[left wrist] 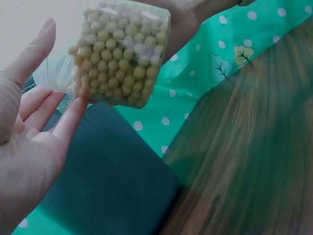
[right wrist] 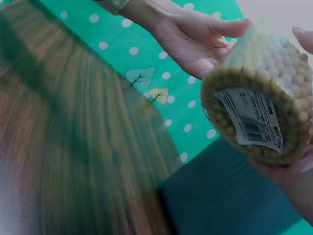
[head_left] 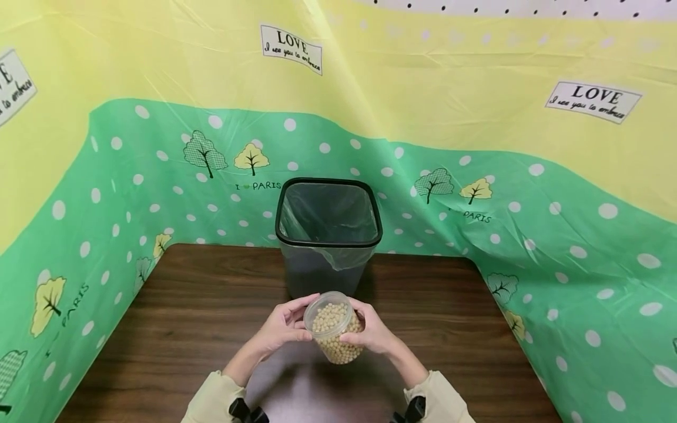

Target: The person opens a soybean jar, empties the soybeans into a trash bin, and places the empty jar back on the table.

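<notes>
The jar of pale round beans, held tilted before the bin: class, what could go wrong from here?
1. The jar is tilted and I cannot tell whether it is closed, so the beans might spill onto the table.
2. The right hand grips the jar, but the fingers of the left hand look fairly straight, so it could slip.
3. The bin stands close, its liner hanging loosely down the front; a bump might snag it.

On the cloth's yellow band, 2 white panels read "LOVE / I see you to embrace"; a 3rd panel was cut off at left. The green band showed "PARIS" at 3 spots. The jar's base label carried a barcode; its fine print was illegible.
</notes>
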### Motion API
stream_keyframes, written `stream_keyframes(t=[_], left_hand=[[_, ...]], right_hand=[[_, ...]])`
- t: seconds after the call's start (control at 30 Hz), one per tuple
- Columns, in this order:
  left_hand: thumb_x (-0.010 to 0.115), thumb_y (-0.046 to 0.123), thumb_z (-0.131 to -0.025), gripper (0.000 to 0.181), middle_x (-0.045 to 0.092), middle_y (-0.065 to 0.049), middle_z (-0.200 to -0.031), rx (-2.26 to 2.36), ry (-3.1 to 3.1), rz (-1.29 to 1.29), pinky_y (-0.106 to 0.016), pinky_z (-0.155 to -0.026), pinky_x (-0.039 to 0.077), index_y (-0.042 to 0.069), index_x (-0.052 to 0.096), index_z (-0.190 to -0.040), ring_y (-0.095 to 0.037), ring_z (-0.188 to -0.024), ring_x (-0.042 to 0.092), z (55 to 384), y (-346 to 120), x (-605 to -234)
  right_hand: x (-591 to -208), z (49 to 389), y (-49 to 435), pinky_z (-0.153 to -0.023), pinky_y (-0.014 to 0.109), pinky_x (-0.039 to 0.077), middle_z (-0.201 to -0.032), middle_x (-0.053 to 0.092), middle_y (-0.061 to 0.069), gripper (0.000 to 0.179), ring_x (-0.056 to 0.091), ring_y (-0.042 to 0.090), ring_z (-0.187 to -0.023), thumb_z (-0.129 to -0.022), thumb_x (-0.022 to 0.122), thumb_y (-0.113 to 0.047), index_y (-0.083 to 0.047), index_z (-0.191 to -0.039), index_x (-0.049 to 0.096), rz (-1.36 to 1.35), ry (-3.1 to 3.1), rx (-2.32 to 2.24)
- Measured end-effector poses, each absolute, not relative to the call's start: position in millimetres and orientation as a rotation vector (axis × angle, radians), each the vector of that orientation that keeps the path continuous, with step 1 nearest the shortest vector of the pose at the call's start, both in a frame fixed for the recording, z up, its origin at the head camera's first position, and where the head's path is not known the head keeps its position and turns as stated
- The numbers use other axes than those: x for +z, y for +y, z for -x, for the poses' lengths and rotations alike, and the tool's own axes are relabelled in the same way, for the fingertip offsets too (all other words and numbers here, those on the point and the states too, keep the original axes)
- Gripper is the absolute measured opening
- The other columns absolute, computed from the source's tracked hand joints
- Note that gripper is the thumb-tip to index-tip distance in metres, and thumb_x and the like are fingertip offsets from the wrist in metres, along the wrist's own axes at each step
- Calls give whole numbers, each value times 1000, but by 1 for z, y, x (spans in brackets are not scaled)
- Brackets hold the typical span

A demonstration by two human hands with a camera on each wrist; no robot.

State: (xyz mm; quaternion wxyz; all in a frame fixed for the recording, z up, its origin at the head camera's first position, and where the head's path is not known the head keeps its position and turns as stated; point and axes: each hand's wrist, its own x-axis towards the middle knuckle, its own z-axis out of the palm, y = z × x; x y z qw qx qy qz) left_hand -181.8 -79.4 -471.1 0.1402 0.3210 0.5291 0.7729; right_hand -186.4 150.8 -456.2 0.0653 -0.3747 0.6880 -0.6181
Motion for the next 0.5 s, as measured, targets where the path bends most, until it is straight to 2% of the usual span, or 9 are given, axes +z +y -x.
stream_keyframes(t=[0.07, 0.13, 0.23, 0.3, 0.37, 0.5], left_hand=[[72, 7, -76, 72, 39, -30, -132, 2287, 1598, -854, -28, -83, 49, -15, 32, -132, -15, -108, 55, 178, -75, -471], [75, 4, -73, 73, 39, -31, -131, 2345, 1685, -728, -28, -81, 50, -13, 35, -132, -17, -106, 56, 173, -67, -470], [76, 1, -70, 72, 41, -33, -129, 2380, 1796, -604, -29, -79, 51, -13, 38, -130, -20, -102, 58, 169, -59, -466], [75, 1, -71, 68, 44, -32, -127, 2368, 1812, -607, -29, -79, 51, -13, 40, -128, -19, -101, 59, 169, -59, -464], [74, 3, -73, 66, 45, -29, -127, 2342, 1784, -704, -29, -82, 50, -14, 40, -128, -16, -105, 56, 172, -64, -463], [70, 7, -78, 67, 47, -17, -130, 2290, 1640, -856, -27, -86, 48, -14, 35, -131, -13, -111, 52, 175, -71, -462]], right_hand=[[-448, 180, 147, -80, 30, 48, -109, 58, 21, 66, 57, 16, -95, -72, 75, -17, 6, -126, 45, 1118, 2266, -1825], [-450, 178, 146, -81, 29, 48, -112, 58, 16, 73, 56, 18, -97, -67, 79, -19, 1, -128, 46, 1107, 2521, -1762], [-447, 175, 145, -82, 32, 48, -114, 57, 17, 78, 57, 25, -98, -60, 83, -15, 2, -127, 46, 1039, 2777, -1675], [-456, 179, 150, -82, 29, 47, -114, 57, 16, 76, 56, 20, -98, -62, 82, -18, 1, -127, 46, 1048, 2708, -1735], [-454, 179, 154, -80, 29, 48, -110, 57, 22, 70, 57, 18, -96, -66, 79, -12, 6, -126, 46, 1073, 2489, -1836], [-449, 179, 159, -77, 28, 49, -104, 55, 26, 62, 56, 11, -92, -75, 72, -19, 10, -122, 45, 1118, 2103, -1948]])
